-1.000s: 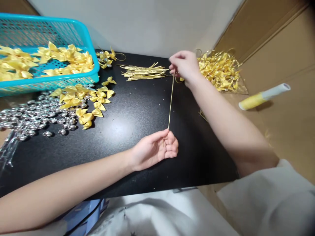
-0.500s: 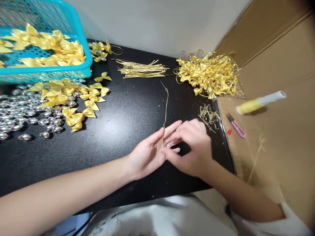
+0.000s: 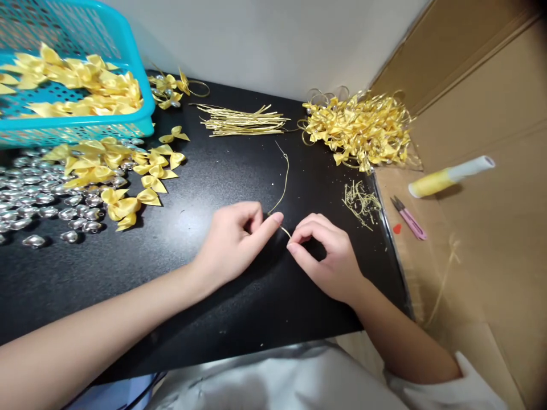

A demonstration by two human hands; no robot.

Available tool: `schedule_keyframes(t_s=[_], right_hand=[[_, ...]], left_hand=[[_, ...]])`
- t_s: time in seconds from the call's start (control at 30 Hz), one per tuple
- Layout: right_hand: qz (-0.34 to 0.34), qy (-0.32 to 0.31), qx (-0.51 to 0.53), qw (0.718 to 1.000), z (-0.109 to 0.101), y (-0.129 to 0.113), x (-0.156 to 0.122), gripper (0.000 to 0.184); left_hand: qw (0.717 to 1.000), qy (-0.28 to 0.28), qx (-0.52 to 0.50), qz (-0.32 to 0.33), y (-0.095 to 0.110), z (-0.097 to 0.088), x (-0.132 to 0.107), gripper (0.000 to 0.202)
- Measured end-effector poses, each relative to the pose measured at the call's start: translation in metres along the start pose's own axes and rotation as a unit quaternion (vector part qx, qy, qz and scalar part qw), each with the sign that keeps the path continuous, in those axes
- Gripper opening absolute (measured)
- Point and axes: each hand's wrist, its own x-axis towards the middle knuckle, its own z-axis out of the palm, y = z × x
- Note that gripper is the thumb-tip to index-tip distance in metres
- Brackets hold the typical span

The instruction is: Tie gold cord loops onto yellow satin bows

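Observation:
Between my hands runs a thin gold cord (image 3: pixel 286 181), its far end lying loose on the black table with a small loop near the tip. My left hand (image 3: pixel 233 239) is closed, pinching the cord between thumb and forefinger. A short stretch of cord shows between the two hands. At its near end my right hand (image 3: pixel 327 253) pinches the cord between thumb and fingertips. Beyond the hands lies a bundle of gold cords (image 3: pixel 243 121). Whether a knot sits under either fingertip is hidden.
A turquoise basket (image 3: pixel 145 117) of yellow ribbon bows stands back left. Silver bells (image 3: pixel 34 196) and yellow bows (image 3: pixel 122 205) lie before it. Back right are finished bow loops (image 3: pixel 359 128) and cord scraps (image 3: pixel 360 202). Pink-handled snips (image 3: pixel 409 219) and a yellow-white tube (image 3: pixel 450 176) lie on cardboard.
My left hand has turned from palm up with spread fingers to a closed pinch on the cord. My right hand has moved slightly apart from it, with cord now stretched between them.

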Motion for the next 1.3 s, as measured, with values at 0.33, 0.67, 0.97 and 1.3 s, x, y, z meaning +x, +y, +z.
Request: schedule_keyframes(t_s=[0.33, 0.67, 0.97, 1.3], right_hand=[[-0.079, -0.104, -0.324, 0.937, -0.017, -0.008, -0.001, 0.011], [-0.031, -0.133, -0.354, 0.925, -0.025, -0.012, 0.0, 0.015], [0.197, 0.115, -0.441, 0.868, -0.119, 0.052, -0.04, 0.021], [0.365, 0.091, -0.511, 0.773, -0.146, 0.096, -0.067, 0.047]], left_hand=[[0.953, -0.255, 0.032, 0.16, 0.0, 0.002, 0.01, 0.022], [0.947, -0.308, -0.088, -0.014, -0.007, 0.004, 0.012, 0.029], [0.946, -0.294, -0.119, -0.066, -0.008, 0.006, 0.012, 0.033], [0.946, -0.283, -0.13, -0.088, -0.009, 0.008, 0.011, 0.033]])
